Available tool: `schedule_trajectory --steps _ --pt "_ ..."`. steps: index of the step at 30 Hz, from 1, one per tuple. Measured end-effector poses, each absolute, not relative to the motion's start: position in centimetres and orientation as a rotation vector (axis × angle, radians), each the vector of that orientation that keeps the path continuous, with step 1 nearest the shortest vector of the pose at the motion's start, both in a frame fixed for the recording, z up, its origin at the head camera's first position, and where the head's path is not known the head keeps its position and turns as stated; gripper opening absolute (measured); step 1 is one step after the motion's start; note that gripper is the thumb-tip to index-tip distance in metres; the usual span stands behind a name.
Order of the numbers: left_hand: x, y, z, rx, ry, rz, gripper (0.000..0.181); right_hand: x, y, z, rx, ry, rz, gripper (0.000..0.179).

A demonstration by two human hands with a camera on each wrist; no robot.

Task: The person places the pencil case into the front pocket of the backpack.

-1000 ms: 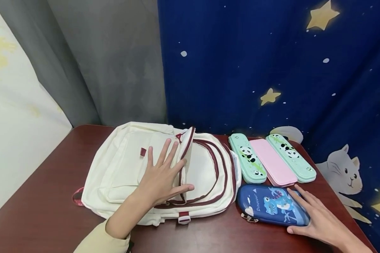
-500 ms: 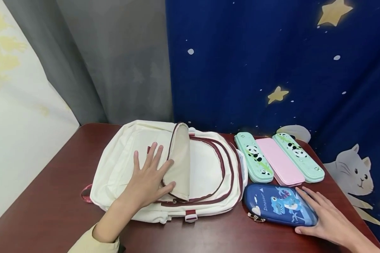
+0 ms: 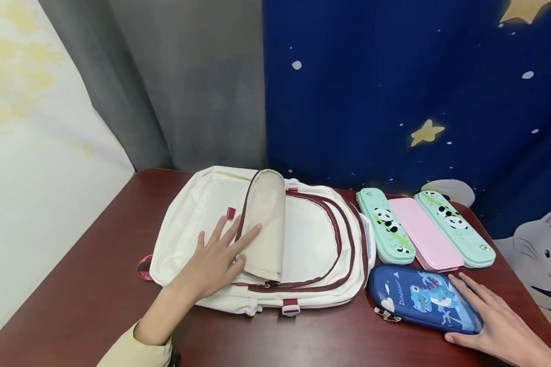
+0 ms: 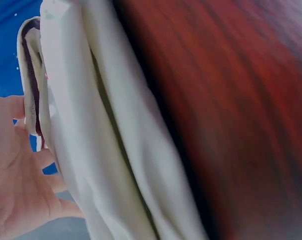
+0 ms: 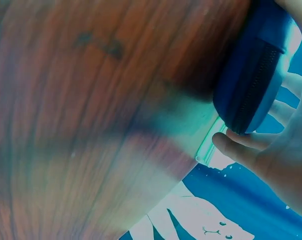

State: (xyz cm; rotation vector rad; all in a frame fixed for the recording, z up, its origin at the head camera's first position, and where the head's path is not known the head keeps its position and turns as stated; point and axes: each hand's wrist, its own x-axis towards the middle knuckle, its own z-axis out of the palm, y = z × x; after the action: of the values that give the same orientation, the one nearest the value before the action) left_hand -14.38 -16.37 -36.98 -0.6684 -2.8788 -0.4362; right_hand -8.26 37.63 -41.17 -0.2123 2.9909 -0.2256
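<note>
We see a cream canvas backpack with dark red zip trim (image 3: 303,239) lying flat on the dark reddish-brown wooden bench (image 3: 96,275), its front towards us and its top end towards the right. Its front flap (image 3: 266,224) is peeled open and folded over to the left, showing a beige lining. Our left hand (image 3: 216,260) rests on the backpack just left of that flap, fingers (image 3: 250,235) straight and spread, the longest ones lying against the flap's edge. In the left wrist view the same hand (image 4: 16,175) appears palm-side, pressed to the pale fabric (image 4: 106,140), though the picture is blurred.

To the right of the backpack, near the bench's front edge, lies a dark blue hard-shell pencil case printed with a dinosaur (image 3: 422,300). Our right hand (image 3: 496,326) touches its right end, fingers (image 3: 468,290) straight and slightly apart on top, the thumb against the near corner. The right wrist view shows the blue case (image 5: 250,80) edge-on, zip visible, with the fingers (image 5: 240,142) around its end; we cannot tell from that blurred picture how firmly they press.

Behind the blue case, three slim cases lie side by side, touching: a mint green panda-print tin (image 3: 385,232), a plain pink tin (image 3: 424,239) and a second mint green panda-print tin (image 3: 454,227). A dark blue curtain with yellow stars and a white cat (image 3: 395,92) hangs behind the bench, beside a grey curtain (image 3: 188,86).
</note>
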Motion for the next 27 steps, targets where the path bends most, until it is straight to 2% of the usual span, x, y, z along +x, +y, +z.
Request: schedule_trajectory --steps 12,20,27 --pt "-14.7 -17.7 -37.3 -0.622 -2.907 -0.669 0.052 -8.1 38.1 -41.5 -0.163 2.995 -0.194 0.121" --pt "-13.3 -18.1 -38.1 -0.285 -2.987 -0.445 0.053 -8.5 38.5 -41.9 -0.181 2.978 -0.159 0.121" --pt "-13.0 -18.4 -38.1 -0.14 -3.019 -0.353 0.059 -8.7 38.7 -42.2 -0.182 2.978 -0.13 0.127"
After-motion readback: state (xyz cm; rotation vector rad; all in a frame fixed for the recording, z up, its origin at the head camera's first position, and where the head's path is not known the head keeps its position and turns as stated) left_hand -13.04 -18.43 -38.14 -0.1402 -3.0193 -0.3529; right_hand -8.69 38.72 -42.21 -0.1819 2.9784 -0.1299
